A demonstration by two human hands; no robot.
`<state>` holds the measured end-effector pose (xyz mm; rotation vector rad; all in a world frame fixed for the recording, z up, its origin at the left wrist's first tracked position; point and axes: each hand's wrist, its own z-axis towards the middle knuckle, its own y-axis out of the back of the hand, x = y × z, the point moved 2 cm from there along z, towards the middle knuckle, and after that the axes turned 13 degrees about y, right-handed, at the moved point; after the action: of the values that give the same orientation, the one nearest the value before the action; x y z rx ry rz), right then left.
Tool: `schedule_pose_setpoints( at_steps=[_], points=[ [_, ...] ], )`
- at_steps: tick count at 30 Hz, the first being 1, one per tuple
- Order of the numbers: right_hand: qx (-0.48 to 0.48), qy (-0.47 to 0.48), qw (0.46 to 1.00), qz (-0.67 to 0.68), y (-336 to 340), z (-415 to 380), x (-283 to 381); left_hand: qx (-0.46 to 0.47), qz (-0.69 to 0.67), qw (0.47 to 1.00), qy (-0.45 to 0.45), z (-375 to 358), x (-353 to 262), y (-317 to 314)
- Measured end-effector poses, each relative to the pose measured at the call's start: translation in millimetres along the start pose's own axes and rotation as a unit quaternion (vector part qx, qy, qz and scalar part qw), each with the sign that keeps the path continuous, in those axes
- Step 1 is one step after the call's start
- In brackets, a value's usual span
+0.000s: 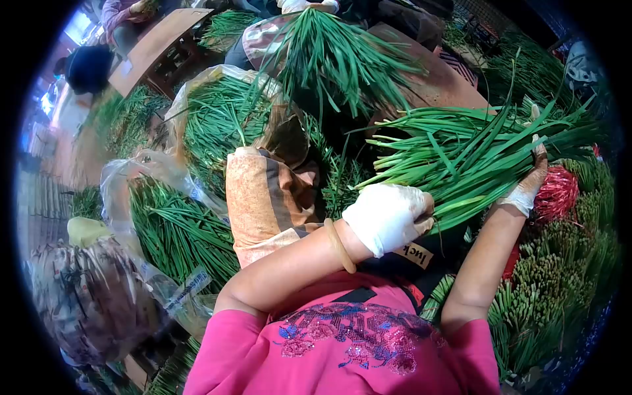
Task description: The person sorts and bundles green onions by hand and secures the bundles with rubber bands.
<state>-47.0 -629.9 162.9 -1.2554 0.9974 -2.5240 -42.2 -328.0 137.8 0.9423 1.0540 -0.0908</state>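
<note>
A big bunch of long flat green chives (454, 148) lies across both my hands, in front of my chest. My left hand (388, 216), in a white glove with bare fingertips, is curled closed at the bunch's lower left side. My right hand (530, 176) supports the other end, thumb and fingers wrapped round the leaves; a white covering shows at its wrist. Part of its grip is hidden by leaves. A tan band (340, 245) circles my left forearm.
Opposite, another person's gloved hands (308, 6) hold a second chive bunch (336, 59) above a brown board (438, 72). Plastic sacks of chives (227, 122) (178, 227) stand at left. Tied bundles (550, 276) and red plastic string (557, 194) are at right.
</note>
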Motion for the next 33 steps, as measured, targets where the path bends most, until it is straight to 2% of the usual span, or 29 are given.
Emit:
schedule_pose_setpoints(
  at_steps=[1, 3, 4, 7, 9, 11, 13, 14, 15, 17, 18, 21, 24, 26, 27, 29, 30, 32, 33],
  points=[
    [0.055, -0.018, 0.997, 0.042, 3, 4, -1, 0.022, -0.015, 0.999, 0.018, 0, 1, 1],
    [0.009, 0.007, 0.999, -0.05, 7, 5, 6, 0.066, -0.044, 0.995, 0.053, -1, 3, 4],
    [-0.014, 0.02, 0.995, -0.096, 3, 5, 11, 0.035, -0.012, 0.999, 0.028, -4, 7, 4],
    [-0.053, 0.065, 0.991, -0.107, -19, -6, 38, 0.081, 0.141, 0.986, 0.023, -22, 56, 7],
    [-0.029, 0.056, 0.988, -0.14, -16, -4, 69, 0.221, 0.333, 0.905, 0.148, -28, 100, 21],
    [-0.103, 0.17, 0.921, -0.334, 93, 20, 126, 0.203, 0.395, 0.878, 0.178, -34, 147, 33],
    [-0.165, 0.164, 0.928, -0.291, 103, 20, 142, 0.168, 0.382, 0.89, 0.184, -28, 156, 45],
    [-0.197, 0.162, 0.929, -0.268, 108, 20, 150, 0.104, 0.351, 0.913, 0.181, -24, 166, 37],
    [-0.25, 0.182, 0.911, -0.272, 62, 9, 141, 0.058, 0.329, 0.937, 0.099, -18, 127, 47],
    [-0.178, 0.205, 0.901, -0.339, 62, 5, 142, -0.041, 0.174, 0.984, -0.019, -4, 89, 42],
    [-0.141, 0.215, 0.893, -0.37, 61, 3, 141, -0.073, 0.119, 0.989, -0.039, 2, 63, 38],
    [-0.008, 0.148, 0.953, -0.263, 18, -7, 118, -0.115, 0.085, 0.983, -0.111, 16, 1, 26],
    [0.04, 0.094, 0.976, -0.19, -11, -14, 102, -0.099, 0.106, 0.971, -0.191, 28, -13, 14],
    [0.018, 0.122, 0.967, -0.225, 5, -14, 100, -0.092, 0.126, 0.963, -0.219, 34, -11, 18],
    [0.007, 0.134, 0.961, -0.243, 12, -14, 99, -0.159, -0.027, 0.962, -0.222, 36, -9, 31],
    [-0.05, 0.147, 0.953, -0.261, 16, -19, 98, -0.28, -0.242, 0.92, -0.132, 36, 1, 70],
    [-0.037, 0.147, 0.952, -0.268, 11, -22, 98, -0.211, -0.58, 0.778, -0.117, 41, 11, 81],
    [-0.011, 0.148, 0.948, -0.281, 1, -30, 99, -0.299, -0.636, 0.706, -0.086, 32, 42, 130],
    [-0.037, 0.113, 0.969, -0.216, 5, -28, 102, -0.214, -0.632, 0.728, -0.157, 27, 65, 145]
  ],
)
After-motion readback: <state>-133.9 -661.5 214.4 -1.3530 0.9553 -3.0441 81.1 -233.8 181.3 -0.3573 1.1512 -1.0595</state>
